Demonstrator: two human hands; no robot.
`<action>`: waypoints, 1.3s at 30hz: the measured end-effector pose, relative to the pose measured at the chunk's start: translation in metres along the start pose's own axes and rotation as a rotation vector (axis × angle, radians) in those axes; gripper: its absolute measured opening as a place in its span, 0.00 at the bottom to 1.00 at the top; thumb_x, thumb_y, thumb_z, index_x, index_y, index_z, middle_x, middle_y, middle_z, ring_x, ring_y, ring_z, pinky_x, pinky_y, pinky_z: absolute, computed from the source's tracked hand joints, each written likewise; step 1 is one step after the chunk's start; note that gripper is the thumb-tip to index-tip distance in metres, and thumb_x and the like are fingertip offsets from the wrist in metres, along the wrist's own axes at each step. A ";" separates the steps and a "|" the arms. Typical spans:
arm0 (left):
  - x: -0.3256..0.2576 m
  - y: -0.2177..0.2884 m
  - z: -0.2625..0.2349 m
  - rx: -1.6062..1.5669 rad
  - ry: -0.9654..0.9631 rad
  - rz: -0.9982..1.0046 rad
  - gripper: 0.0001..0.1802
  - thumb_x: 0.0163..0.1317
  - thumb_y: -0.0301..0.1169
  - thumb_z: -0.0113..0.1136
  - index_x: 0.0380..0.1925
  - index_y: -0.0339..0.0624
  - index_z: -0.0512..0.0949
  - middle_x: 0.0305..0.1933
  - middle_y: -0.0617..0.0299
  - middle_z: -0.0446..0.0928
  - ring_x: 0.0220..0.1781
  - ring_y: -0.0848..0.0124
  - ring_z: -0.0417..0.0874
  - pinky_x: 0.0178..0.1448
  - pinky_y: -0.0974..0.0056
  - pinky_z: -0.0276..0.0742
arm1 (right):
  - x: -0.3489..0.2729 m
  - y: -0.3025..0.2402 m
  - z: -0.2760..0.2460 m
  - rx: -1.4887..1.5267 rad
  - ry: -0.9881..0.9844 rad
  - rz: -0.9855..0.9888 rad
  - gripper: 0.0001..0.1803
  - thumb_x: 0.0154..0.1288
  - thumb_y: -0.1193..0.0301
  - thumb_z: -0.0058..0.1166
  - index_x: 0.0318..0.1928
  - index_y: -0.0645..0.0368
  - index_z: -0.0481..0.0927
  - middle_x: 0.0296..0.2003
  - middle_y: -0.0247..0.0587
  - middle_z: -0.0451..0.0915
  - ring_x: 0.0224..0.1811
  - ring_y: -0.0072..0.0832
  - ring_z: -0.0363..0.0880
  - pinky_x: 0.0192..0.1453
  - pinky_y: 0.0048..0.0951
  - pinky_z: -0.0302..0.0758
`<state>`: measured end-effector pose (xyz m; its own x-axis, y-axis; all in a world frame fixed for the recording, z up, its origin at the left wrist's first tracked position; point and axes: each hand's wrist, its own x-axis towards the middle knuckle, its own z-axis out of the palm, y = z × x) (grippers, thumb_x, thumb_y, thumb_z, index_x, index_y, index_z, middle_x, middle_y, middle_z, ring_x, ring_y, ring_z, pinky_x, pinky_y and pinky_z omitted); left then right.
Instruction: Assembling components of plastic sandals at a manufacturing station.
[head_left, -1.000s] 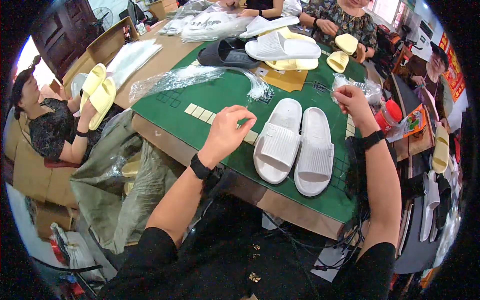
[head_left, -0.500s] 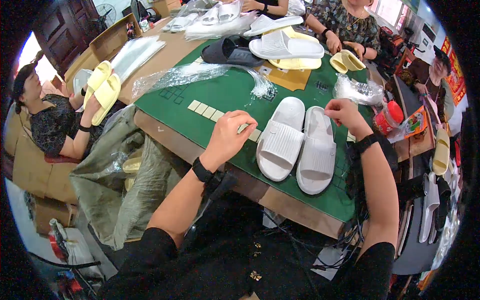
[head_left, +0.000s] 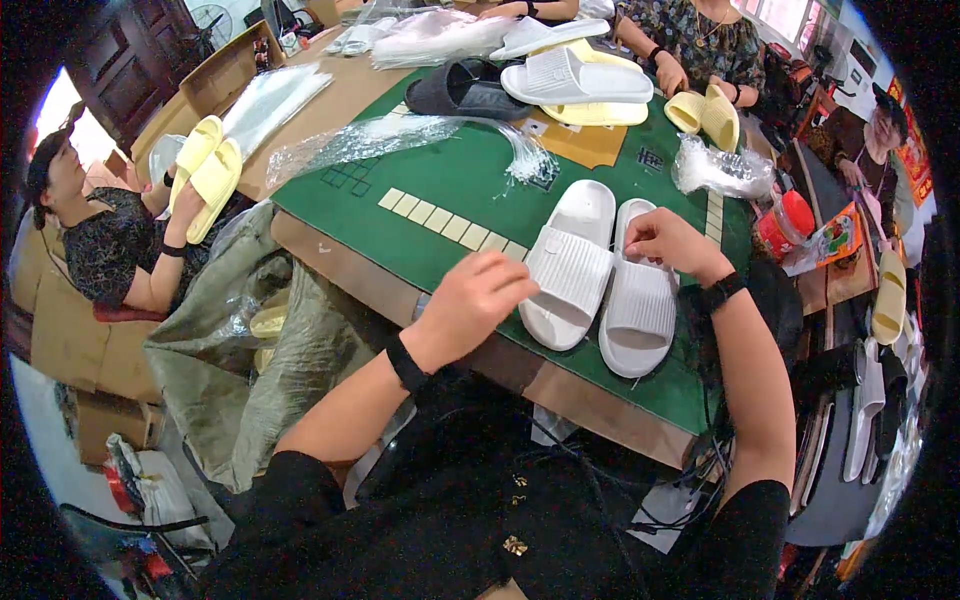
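Both hands have come in toward the white slippers since a second ago: the right hand [head_left: 668, 240] has left the side of the clear bag [head_left: 720, 168] for the right white slipper [head_left: 642, 300], and the left hand [head_left: 472, 305] has closed in on the left white slipper [head_left: 570, 262]. Its fingers are curled inward with the back of the hand up, and I cannot tell whether they touch the slipper's edge or hold anything. On the right hand, thumb and fingertips are drawn narrowly together over the footbed, just behind the ribbed strap; whether something is pinched there cannot be made out.

The two white slippers lie side by side, soles down, toes toward the person, on the green mat [head_left: 340, 215]. Beyond the left hand runs a row of cream tiles [head_left: 455, 230], then crumpled clear film [head_left: 400, 135]. Farther off, a pale grey slipper [head_left: 575, 78] rests on pale yellow slippers [head_left: 600, 112], beside black slippers [head_left: 465, 92]. Near the mat's right side stands a red-lidded jar [head_left: 785, 222]. At the left, a seated co-worker [head_left: 115, 250] holds a yellow pair [head_left: 212, 185].
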<state>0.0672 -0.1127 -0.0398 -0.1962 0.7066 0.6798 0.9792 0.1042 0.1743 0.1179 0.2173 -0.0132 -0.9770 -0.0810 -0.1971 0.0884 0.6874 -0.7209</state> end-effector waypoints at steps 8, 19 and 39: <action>0.015 0.010 0.010 0.241 -0.359 0.399 0.11 0.51 0.32 0.57 0.36 0.43 0.80 0.45 0.63 0.76 0.50 0.68 0.76 0.51 0.65 0.74 | 0.000 -0.003 0.002 0.077 -0.008 0.001 0.03 0.59 0.75 0.60 0.29 0.60 0.81 0.22 0.24 0.76 0.21 0.12 0.68 0.23 0.18 0.64; 0.041 -0.006 0.020 0.362 -0.469 0.868 0.09 0.51 0.33 0.55 0.30 0.44 0.80 0.48 0.63 0.77 0.51 0.70 0.72 0.46 0.68 0.70 | -0.003 0.014 0.001 0.248 -0.001 0.056 0.05 0.61 0.72 0.61 0.31 0.61 0.82 0.23 0.26 0.78 0.23 0.14 0.71 0.25 0.22 0.67; 0.042 0.076 0.054 -0.334 -0.517 0.420 0.09 0.55 0.28 0.54 0.34 0.36 0.71 0.59 0.53 0.71 0.46 0.57 0.80 0.43 0.60 0.82 | -0.008 0.015 0.011 0.070 -0.015 0.002 0.06 0.61 0.74 0.60 0.36 0.64 0.83 0.28 0.30 0.81 0.32 0.15 0.73 0.40 0.22 0.71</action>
<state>0.1363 -0.0376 -0.0364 0.3212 0.8879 0.3295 0.8820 -0.4071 0.2373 0.1292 0.2204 -0.0298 -0.9739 -0.0905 -0.2083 0.1046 0.6353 -0.7652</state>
